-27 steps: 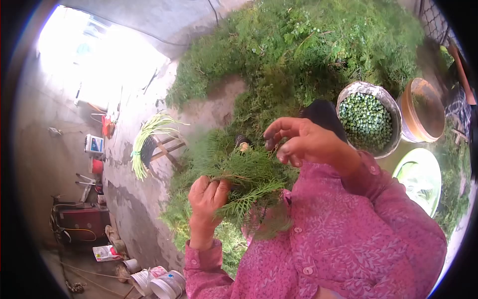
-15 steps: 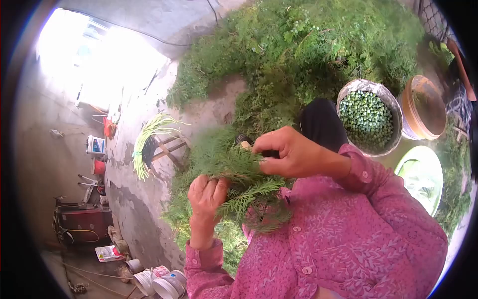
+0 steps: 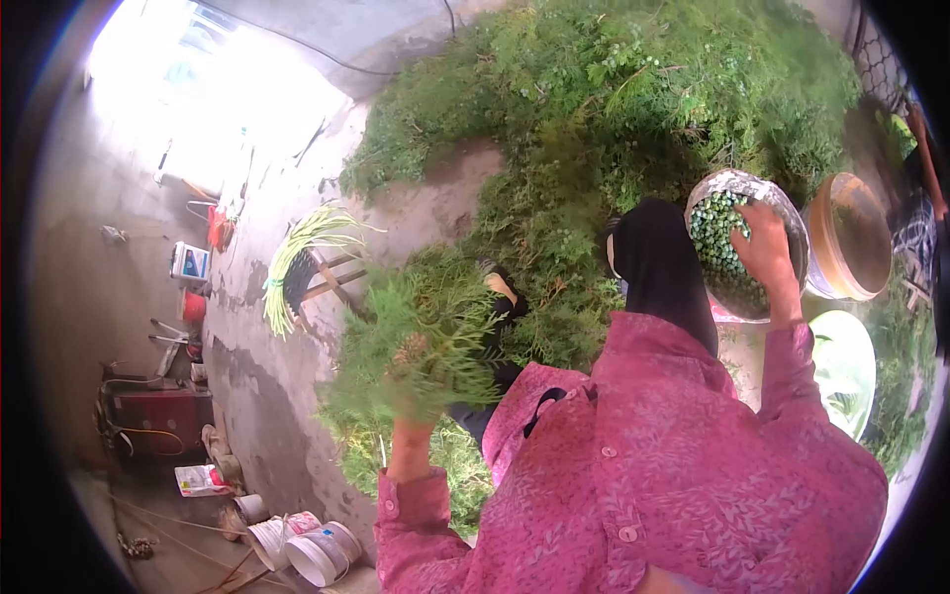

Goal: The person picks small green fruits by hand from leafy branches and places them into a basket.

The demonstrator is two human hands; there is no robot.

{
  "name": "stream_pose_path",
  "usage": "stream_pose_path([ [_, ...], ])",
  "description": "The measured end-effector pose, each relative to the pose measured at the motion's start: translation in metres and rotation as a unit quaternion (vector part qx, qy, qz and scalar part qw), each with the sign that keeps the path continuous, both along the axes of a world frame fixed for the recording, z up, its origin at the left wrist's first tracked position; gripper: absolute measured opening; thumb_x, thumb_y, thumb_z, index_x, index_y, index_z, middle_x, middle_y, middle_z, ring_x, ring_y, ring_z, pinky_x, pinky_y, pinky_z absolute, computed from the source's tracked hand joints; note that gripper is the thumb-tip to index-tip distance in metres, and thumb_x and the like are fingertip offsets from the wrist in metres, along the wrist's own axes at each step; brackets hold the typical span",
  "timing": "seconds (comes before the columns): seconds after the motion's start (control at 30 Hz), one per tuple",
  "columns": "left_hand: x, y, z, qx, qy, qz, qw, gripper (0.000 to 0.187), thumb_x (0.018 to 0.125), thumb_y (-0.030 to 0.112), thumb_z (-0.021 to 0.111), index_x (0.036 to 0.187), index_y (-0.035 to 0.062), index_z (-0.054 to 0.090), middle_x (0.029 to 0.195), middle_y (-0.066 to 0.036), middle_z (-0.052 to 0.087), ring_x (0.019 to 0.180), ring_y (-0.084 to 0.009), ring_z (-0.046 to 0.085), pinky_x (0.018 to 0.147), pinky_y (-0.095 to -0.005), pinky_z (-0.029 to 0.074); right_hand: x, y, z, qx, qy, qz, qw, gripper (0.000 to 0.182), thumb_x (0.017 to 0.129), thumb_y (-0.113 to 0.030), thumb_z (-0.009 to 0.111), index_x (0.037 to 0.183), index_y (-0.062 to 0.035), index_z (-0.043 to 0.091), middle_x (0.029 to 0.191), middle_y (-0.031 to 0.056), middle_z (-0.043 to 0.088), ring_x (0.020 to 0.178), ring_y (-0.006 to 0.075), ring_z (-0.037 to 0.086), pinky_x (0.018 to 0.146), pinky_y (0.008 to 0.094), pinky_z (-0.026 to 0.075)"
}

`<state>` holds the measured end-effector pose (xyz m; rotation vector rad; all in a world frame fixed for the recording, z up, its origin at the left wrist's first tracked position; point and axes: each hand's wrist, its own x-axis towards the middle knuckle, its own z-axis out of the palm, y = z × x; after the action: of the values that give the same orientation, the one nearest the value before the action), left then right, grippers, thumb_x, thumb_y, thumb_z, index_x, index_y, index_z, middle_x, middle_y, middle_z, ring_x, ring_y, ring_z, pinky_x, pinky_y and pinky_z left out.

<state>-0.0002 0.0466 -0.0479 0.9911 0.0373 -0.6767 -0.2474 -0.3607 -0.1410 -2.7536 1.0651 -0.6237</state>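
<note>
Patchy floor [image 3: 455, 193] bears heaped greenery [image 3: 614, 109]; left grip [image 3: 411, 428] encloses a sprig [image 3: 435, 332], while right grip [image 3: 767, 247], closure unclear, reaches into a bucket [image 3: 737, 179].

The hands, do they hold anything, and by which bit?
Left hand holds green branches; leaves hide where. Right hand is at the berries in the bucket; can't tell if it holds any.

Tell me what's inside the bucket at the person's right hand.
Small round green pieces lie inside the bucket. The right hand covers part of them; whatever lies beneath the top layer can't be seen.
</note>
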Motion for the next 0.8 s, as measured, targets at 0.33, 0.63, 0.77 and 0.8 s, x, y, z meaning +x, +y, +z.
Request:
stream_pose_path([
  [0.33, -0.014, -0.022, 0.011, 0.241, -0.243, -0.061, 0.938, 0.017, 0.081, 0.011, 0.061, 0.093, 0.0012, 0.056, 0.069, -0.005, 0.058, 0.057, -0.0143, 0.055, 0.053, -0.0267, 0.045, 0.018, 0.02, -0.004, 0.145, -0.063, 0.071, 0.985, 0.032, 0.071, -0.015, 0.06, 0.099, 0.0005, 0.059, 0.094, 0.0179, 0.059, 0.09, 0.0323, 0.056, 0.08, 0.0375, 0.044],
  [0.63, 0.105, 0.162, -0.01, 0.733, -0.308, 0.123, 0.594, 0.058, 0.063, 0.029, 0.076, 0.108, -0.0014, 0.056, 0.094, -0.013, 0.063, 0.082, -0.0226, 0.06, 0.075, -0.0342, 0.047, 0.002, 0.01, -0.001, 0.174, -0.053, 0.014, 0.983, 0.033, 0.073, -0.018, 0.06, 0.099, 0.0, 0.059, 0.099, 0.0191, 0.059, 0.095, 0.033, 0.055, 0.085, 0.0377, 0.042],
  [0.77, 0.085, 0.197, -0.023, 0.833, -0.315, 0.052, 0.451, 0.071, 0.059, 0.04, 0.076, 0.113, -0.0013, 0.054, 0.11, -0.018, 0.057, 0.102, -0.0274, 0.055, 0.087, -0.0357, 0.043, 0.002, 0.013, -0.002, 0.174, -0.029, -0.007, 0.984, 0.034, 0.073, -0.02, 0.06, 0.1, -0.0003, 0.059, 0.1, 0.0193, 0.059, 0.096, 0.033, 0.054, 0.086, 0.0377, 0.042],
  [0.8, 0.078, 0.188, -0.022, 0.85, -0.28, 0.012, 0.447, 0.069, 0.061, 0.041, 0.074, 0.112, -0.0009, 0.055, 0.111, -0.019, 0.056, 0.105, -0.0292, 0.052, 0.089, -0.037, 0.041, 0.003, 0.012, -0.008, 0.167, -0.029, 0.003, 0.986, 0.034, 0.073, -0.02, 0.06, 0.101, -0.0003, 0.059, 0.101, 0.0193, 0.059, 0.097, 0.0329, 0.054, 0.087, 0.0377, 0.042],
])
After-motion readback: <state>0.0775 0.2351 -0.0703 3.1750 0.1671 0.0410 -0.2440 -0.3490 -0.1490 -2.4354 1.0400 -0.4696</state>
